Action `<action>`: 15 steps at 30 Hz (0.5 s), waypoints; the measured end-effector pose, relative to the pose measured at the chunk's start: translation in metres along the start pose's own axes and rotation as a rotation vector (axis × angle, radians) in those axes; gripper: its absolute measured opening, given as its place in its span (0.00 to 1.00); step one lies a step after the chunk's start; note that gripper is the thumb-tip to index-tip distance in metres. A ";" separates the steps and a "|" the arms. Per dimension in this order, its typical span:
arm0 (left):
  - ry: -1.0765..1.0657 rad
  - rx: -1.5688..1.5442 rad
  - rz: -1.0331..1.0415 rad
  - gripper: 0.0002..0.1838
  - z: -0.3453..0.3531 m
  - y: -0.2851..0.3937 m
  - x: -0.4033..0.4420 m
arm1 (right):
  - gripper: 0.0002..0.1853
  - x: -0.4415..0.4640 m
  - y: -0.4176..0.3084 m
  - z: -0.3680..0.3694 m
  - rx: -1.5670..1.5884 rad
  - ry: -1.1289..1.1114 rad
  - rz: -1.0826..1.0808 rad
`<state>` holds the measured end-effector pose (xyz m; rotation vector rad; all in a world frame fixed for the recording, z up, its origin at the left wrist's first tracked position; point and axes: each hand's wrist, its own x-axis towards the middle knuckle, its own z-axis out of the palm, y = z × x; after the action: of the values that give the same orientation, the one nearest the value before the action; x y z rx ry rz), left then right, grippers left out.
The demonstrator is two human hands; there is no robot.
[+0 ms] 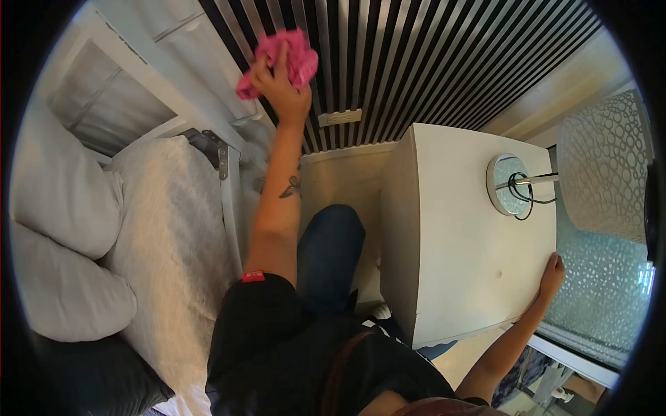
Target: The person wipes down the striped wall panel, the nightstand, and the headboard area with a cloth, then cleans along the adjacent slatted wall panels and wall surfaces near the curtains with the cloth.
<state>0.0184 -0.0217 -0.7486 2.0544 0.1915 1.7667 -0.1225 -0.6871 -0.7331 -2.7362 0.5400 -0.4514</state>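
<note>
My left hand (279, 87) is stretched far forward, its fingers pressing a crumpled pink cloth (300, 59) against the dark slatted wall panel (378, 76). Below and right of that hand, a pale power outlet (340, 117) is set into the slats. On the right, my right hand (552, 275) is closed at the side edge of a white nightstand (465, 243); the far side of its fingers is hidden. A lamp lies tipped over, its round mirrored base (508, 184) on the nightstand top and its patterned shade (607, 166) reaching beyond the edge. A dark cord loops around the stem.
To the left is a bed with a light grey cover (163, 208), grey pillows (66, 184) and a black pillow (97, 374). A white frame with a metal bracket (220, 156) stands beside it. My knee (331, 249) is between bed and nightstand. Droplet-patterned glass (603, 298) is at right.
</note>
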 end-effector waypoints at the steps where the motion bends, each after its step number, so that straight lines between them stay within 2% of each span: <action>1: -0.103 0.074 -0.024 0.23 0.003 -0.008 -0.024 | 0.23 0.000 0.000 0.000 -0.009 -0.001 0.001; 3: -0.142 0.087 -0.045 0.22 0.005 -0.030 -0.066 | 0.23 -0.003 -0.007 0.000 0.009 0.012 0.006; 8: -0.328 0.001 -0.261 0.14 -0.006 -0.069 -0.154 | 0.21 -0.002 -0.006 -0.001 -0.010 0.031 -0.035; 12: -0.325 -0.007 -0.403 0.11 0.003 -0.073 -0.206 | 0.21 -0.003 -0.006 -0.003 -0.004 0.008 -0.034; 14: -0.219 0.018 -0.639 0.12 0.018 -0.083 -0.241 | 0.21 -0.002 -0.005 -0.002 -0.007 0.015 -0.026; 15: -0.222 0.010 -0.637 0.12 0.035 -0.104 -0.269 | 0.21 -0.001 -0.002 -0.002 -0.013 0.018 -0.033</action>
<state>0.0208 -0.0356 -1.0387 1.8862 0.6978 1.1459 -0.1236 -0.6856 -0.7314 -2.7595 0.5054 -0.4831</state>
